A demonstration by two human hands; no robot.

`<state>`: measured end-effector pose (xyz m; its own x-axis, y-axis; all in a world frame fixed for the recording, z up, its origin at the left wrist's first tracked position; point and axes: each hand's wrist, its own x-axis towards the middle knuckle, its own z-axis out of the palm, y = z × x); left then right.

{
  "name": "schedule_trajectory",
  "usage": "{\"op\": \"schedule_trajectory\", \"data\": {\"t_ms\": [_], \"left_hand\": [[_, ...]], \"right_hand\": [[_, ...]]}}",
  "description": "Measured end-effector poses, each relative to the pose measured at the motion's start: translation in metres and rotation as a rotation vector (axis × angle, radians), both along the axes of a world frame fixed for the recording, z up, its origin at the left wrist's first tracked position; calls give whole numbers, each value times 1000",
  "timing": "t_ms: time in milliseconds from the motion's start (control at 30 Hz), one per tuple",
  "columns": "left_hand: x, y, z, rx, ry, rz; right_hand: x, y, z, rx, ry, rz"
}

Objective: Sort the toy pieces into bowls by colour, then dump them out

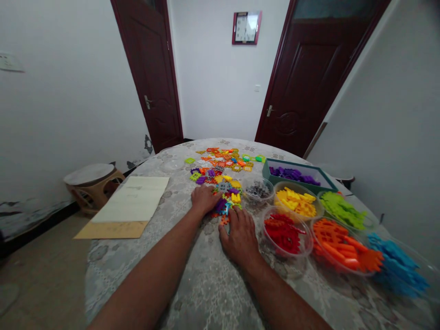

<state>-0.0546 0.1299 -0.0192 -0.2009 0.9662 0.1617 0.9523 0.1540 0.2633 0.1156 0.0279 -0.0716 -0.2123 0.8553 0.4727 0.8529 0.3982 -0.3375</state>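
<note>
My left hand [205,199] lies at the left side of a pile of colourful plastic gear pieces [224,187], its fingers reaching right onto them. My right hand [241,233] rests at the near side of the same pile, fingers stretched forward and slightly apart, with the tips on the pieces. Between the hands are yellow pieces [235,198], a purple piece [220,205] and a light blue piece [227,208]. An orange piece [224,220] sits by my right thumb. Neither hand visibly grips a piece, though some fingertips are hard to make out.
Clear tubs of grey [258,189], yellow [296,201], red [282,233], orange [338,247], green [343,210] and blue pieces [395,266] stand at the right. Behind them is a box [326,183] of purple ones. Paper [132,197] lies left; more pieces [223,160] lie farther back.
</note>
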Motion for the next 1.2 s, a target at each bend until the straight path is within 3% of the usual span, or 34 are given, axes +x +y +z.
{"op": "schedule_trajectory", "data": {"t_ms": [167, 433, 800, 1200], "left_hand": [[5, -29, -4, 15, -37, -13], [41, -59, -7, 31, -131, 20], [52, -80, -4, 76, -292, 60], [57, -82, -1, 189, -585, 70]], "right_hand": [[1, 2, -2, 20, 33, 6], [4, 7, 0, 29, 99, 27], [6, 9, 1, 19, 191, 28], [8, 11, 3, 2, 278, 26]]}}
